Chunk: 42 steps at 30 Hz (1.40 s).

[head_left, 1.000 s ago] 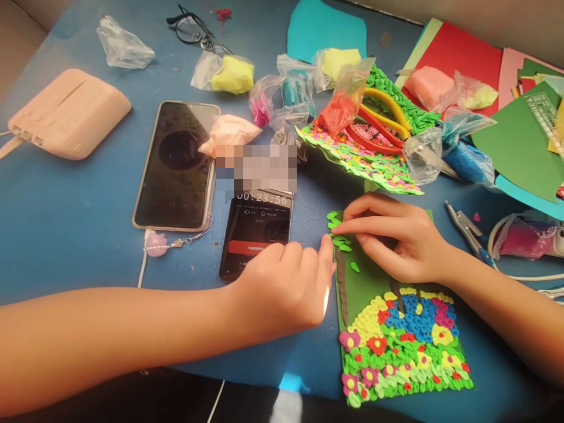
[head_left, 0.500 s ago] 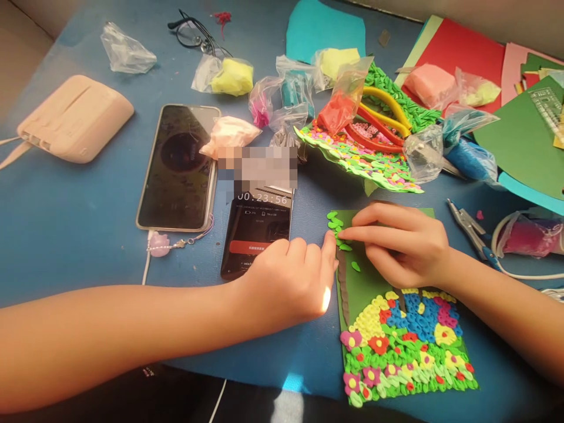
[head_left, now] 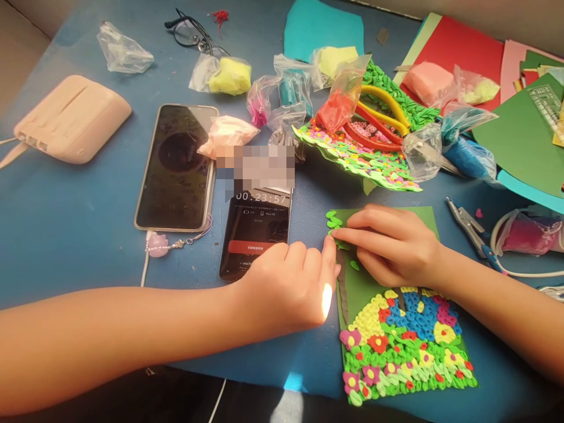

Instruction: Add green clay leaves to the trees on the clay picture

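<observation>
A dark green card [head_left: 423, 220] carries a clay picture on the blue table. Small light-green clay leaves [head_left: 333, 223] sit at its upper left, above a brown clay trunk [head_left: 343, 294]. My left hand [head_left: 291, 282] is closed at the card's left edge, its index finger pointing up to the leaves; whatever its curled fingers hold is hidden. My right hand [head_left: 392, 244] lies over the upper card with fingers apart, its index fingertip pressing at the leaves and meeting my left fingertip. One loose-standing leaf [head_left: 355, 265] lies below it. Flowers and rings of clay [head_left: 409, 346] cover the lower card.
Left of the card are a lit phone [head_left: 255, 229], a dark phone [head_left: 176, 167] and a power bank [head_left: 73, 117]. Behind lie bagged clay [head_left: 229, 76], a clay-covered piece [head_left: 361, 155] with scissors [head_left: 388, 108], and glasses [head_left: 191, 32]. A compass [head_left: 471, 229] lies right.
My right hand has shifted slightly left, its index fingertip now closer against my left fingertip at the leaves. My left hand stays nearly in place. The whole view drifts slightly left.
</observation>
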Tool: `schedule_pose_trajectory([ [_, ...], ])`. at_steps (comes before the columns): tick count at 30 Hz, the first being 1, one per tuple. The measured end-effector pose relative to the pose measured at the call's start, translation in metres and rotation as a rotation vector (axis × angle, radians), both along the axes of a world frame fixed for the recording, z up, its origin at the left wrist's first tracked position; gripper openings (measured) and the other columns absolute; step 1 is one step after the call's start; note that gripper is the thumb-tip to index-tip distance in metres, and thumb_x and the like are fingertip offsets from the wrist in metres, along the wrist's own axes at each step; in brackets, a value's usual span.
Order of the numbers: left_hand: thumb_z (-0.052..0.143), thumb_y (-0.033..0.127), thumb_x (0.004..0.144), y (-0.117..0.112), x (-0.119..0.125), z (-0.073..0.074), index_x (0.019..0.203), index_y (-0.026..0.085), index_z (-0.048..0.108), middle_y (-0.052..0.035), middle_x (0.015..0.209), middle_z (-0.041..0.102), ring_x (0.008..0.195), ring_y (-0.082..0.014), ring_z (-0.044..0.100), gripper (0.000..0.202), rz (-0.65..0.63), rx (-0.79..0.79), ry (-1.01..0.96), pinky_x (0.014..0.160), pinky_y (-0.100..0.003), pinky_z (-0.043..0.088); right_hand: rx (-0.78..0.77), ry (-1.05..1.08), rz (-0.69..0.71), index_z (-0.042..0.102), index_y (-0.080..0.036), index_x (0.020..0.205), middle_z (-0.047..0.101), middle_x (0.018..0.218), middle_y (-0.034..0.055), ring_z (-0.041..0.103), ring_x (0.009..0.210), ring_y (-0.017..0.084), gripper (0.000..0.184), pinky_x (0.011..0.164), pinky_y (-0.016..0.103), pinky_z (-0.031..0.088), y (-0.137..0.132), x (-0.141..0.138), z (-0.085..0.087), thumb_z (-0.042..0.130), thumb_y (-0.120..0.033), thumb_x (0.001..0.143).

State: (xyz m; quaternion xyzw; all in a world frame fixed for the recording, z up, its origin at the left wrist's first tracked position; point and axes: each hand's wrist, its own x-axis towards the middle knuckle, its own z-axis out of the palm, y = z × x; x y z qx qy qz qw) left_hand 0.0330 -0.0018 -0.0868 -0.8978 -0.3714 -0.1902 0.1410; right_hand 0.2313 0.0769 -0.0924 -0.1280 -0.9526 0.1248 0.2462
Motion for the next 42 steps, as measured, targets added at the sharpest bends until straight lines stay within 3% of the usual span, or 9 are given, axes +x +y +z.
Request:
schedule_pose_trajectory([
  [8, 0.058, 0.020, 0.090, -0.001, -0.001, -0.001, 0.097, 0.000, 0.071, 0.0043, 0.048, 0.047, 0.039, -0.0116, 0.048, 0.025, -0.001, -0.021, 0.033, 0.034, -0.026, 0.029, 0.049, -0.044, -0.023, 0.058, -0.013, 0.101, 0.061, 0.083, 0.0095, 0.054, 0.071, 0.017, 0.021, 0.062, 0.030, 0.053, 0.000, -0.001, -0.001, 0.045, -0.006, 0.086],
  [15, 0.065, 0.014, 0.085, 0.004, -0.002, 0.002, 0.088, 0.006, 0.070, 0.0043, 0.047, 0.049, 0.040, -0.0119, 0.048, 0.010, 0.076, 0.000, 0.016, 0.036, -0.025, 0.031, -0.153, 0.055, -0.087, 0.058, -0.018, 0.100, 0.063, 0.086, 0.0070, 0.062, 0.078, 0.013, 0.030, 0.067, 0.024, 0.055, -0.001, 0.002, 0.006, 0.042, 0.000, 0.082],
  [32, 0.051, 0.006, 0.087, 0.014, 0.002, 0.003, 0.084, 0.013, 0.068, 0.0012, 0.058, 0.064, 0.051, -0.0142, 0.057, 0.019, 0.104, -0.128, -0.037, 0.046, -0.027, 0.037, -0.223, 0.124, -0.098, 0.060, -0.018, 0.094, 0.065, 0.085, 0.0049, 0.062, 0.076, 0.012, 0.027, 0.069, 0.024, 0.054, 0.003, 0.008, 0.003, 0.040, -0.003, 0.084],
  [42, 0.055, 0.016, 0.093, 0.017, 0.002, 0.008, 0.086, 0.013, 0.070, -0.0009, 0.065, 0.070, 0.055, -0.0137, 0.064, 0.018, 0.093, -0.160, -0.049, 0.049, -0.025, 0.041, -0.227, 0.137, -0.094, 0.062, -0.014, 0.092, 0.066, 0.085, 0.0057, 0.062, 0.076, 0.011, 0.024, 0.069, 0.023, 0.053, 0.005, 0.012, 0.000, 0.041, -0.005, 0.086],
])
